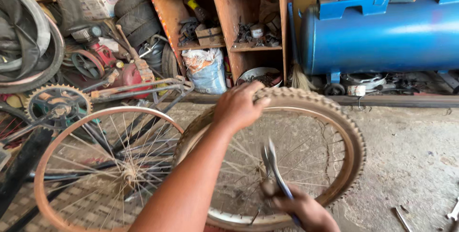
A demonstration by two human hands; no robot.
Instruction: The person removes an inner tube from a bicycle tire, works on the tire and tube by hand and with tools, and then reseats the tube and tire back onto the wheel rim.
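1. Right hand [306,209], nearest the lens at bottom edge, was closed round a metal tool [273,165]; tool was blurred, its tip rose in front of the spokes near the hub.
2. Left hand [237,106] reached over & gripped the top of the tyre [355,136], fingers curled over the knobbly tread.
3. The tyre sat on a wheel [248,217] standing upright on the concrete floor [411,160], approx centre frame, between both hands.
4. A bare rim [43,165] w/ thin spokes stood just left of the wheel, overlapping it.
5. Two small tools [402,218] lay on the floor at bottom right.
6. Behind the rim: a chainring [57,105] on a bike frame, plus a red engine [131,74].
7. Farther back, a wooden shelf [229,2] held odd parts; old tyres [136,14] were stacked to its left.
8. A blue tank [382,33] lay against the wall at back right.
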